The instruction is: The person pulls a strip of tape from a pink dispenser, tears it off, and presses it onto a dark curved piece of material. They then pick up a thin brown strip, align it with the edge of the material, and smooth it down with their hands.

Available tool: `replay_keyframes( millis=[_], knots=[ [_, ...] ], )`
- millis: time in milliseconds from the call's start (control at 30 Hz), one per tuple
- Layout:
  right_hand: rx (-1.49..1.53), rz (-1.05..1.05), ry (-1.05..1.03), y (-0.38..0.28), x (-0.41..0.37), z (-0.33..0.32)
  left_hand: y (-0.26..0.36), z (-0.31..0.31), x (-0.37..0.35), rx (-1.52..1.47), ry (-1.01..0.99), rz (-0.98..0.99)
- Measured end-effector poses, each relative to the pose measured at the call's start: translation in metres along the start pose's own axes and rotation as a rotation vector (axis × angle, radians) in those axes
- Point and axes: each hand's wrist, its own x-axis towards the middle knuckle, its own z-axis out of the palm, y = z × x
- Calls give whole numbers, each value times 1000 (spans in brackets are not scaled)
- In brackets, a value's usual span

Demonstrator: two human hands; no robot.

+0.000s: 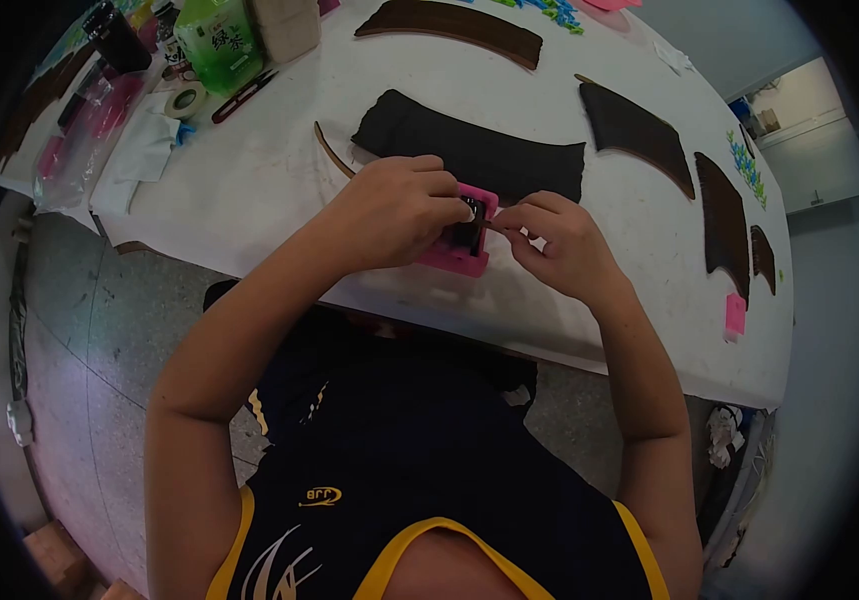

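Observation:
Close to the table's front edge stands a small pink tool with a black centre [475, 264]. My left hand [394, 213] is closed at its top, fingertips pressed onto the black part. A thin, dark, curved strip [332, 151] sticks out behind my left hand; whether it runs through the tool is hidden. On the tool's right side, my right hand [564, 245] pinches a small, thin brown end between thumb and forefinger. Just beyond both hands lies a wide curved black piece [469, 145], partly covered by my fingers.
More curved dark pieces lie on the white table [639, 300], including a brown one [449, 28] at the back and a black one [637, 137] at right. A green bottle [219, 45], tape roll [186, 100] and cutter [243, 97] stand back left. A pink block [734, 315] sits right.

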Motion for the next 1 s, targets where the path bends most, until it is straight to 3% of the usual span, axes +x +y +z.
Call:
replay_keyframes(
  millis=[300, 667, 1000],
  knots=[
    [-62, 112, -41, 16, -44, -29, -2, 0, 1, -42, 30, -10],
    [-199, 456, 39, 31, -130, -78, -6, -3, 6, -22, -13, 7],
    [-234, 454, 71, 33, -141, -81, -3, -7, 14, 18, -92, -15]
  ],
)
